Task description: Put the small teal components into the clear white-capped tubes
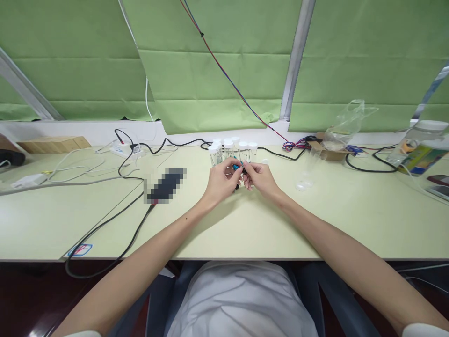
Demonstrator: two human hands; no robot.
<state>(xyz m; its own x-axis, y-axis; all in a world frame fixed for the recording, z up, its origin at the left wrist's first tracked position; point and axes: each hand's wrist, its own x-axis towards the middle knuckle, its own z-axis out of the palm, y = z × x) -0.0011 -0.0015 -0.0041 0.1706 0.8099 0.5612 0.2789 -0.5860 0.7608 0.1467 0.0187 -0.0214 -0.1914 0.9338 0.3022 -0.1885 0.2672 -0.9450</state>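
Both of my hands meet above the middle of the table (252,224). My left hand (221,181) is closed, its thumb and fingertips pinching a small blue piece (235,167) whose kind I cannot make out. Close against it, my right hand (260,178) is closed too, fingertips at a small dark piece (244,172). Whether the blue and dark pieces are joined is hidden by the fingers. Just behind the hands stands a group of several clear vials with white caps (228,142), partly covered by the fingers. Another small black thing shows below the left fingertips.
To the left lies a pixelated dark device (166,185) with a black cable (135,234) looping over the table's front edge. Clear round lids (304,185) lie to the right. Farther right are a cardboard box (328,153) with a plastic bag (347,126) and a clear jar (426,135).
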